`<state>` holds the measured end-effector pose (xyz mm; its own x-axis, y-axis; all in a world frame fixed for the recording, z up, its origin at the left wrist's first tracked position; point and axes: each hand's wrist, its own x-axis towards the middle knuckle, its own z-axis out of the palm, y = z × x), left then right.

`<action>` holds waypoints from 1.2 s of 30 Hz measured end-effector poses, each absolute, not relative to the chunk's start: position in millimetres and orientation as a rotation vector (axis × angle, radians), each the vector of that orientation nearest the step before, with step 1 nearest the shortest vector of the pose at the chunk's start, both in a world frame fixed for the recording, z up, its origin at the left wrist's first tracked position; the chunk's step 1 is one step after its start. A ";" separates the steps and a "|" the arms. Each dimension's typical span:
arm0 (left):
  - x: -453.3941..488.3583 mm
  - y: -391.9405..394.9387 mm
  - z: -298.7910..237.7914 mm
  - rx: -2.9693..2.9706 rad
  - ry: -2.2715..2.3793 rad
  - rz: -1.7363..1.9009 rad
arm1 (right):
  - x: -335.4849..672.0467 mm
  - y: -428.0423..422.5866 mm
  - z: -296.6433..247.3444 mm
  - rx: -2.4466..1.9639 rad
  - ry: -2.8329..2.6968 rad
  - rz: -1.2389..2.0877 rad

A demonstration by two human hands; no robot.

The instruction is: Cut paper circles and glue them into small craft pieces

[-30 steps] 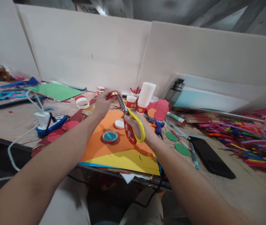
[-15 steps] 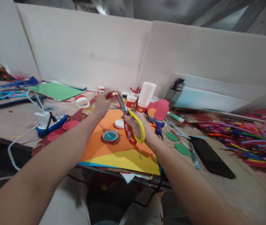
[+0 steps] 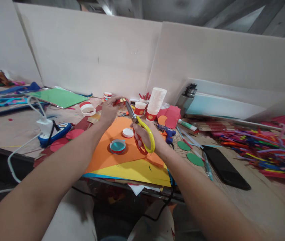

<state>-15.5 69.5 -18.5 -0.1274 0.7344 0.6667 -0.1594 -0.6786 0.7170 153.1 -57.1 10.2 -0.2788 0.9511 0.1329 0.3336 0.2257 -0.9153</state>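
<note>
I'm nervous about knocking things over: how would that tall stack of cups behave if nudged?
The cup stack would probably tip easily, being tall and narrow. With its layers nested so closely, it's likely thin-walled and light.

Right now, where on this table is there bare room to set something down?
Bare tabletop lies left of the blue socket block; bare cardboard lies right of the black phone, nearer than the colourful bundle. It is crowded around the cup stack and red paper.
</note>
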 end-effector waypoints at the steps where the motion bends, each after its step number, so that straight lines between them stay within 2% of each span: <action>1: -15.8 69.2 -18.3 1.537 0.665 1.863 | 154.0 -56.1 10.2 -1.199 -1.767 1.045; 9: -21.9 74.8 -22.5 1.479 0.771 1.867 | 160.8 -46.4 3.3 -1.082 -1.757 1.274; 12: -23.3 71.5 -18.4 1.371 0.818 1.898 | 161.5 -49.6 1.7 -1.043 -1.857 1.254; 14: -24.3 67.4 -13.9 1.256 0.863 1.861 | 163.0 -50.7 3.6 -1.093 -1.926 1.094; 19: -26.3 58.3 -5.5 1.099 0.799 1.631 | 178.9 -38.1 10.4 -1.331 -2.051 0.166; 21: -26.3 56.3 -4.1 1.061 0.754 1.577 | 188.3 -29.1 9.4 -1.380 -2.113 -0.019; 25: -26.1 54.6 -2.5 0.972 0.687 1.533 | 202.0 -16.0 3.6 -1.395 -2.218 -0.122; 36: -28.2 52.6 0.2 0.988 0.700 1.498 | 203.8 -13.0 -0.4 -1.335 -2.280 -0.120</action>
<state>-28.2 52.6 0.2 0.0069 0.9804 0.1970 -0.4773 -0.1699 0.8621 203.8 -13.0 -0.4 -0.4003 0.7962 0.4536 0.8395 0.5171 -0.1668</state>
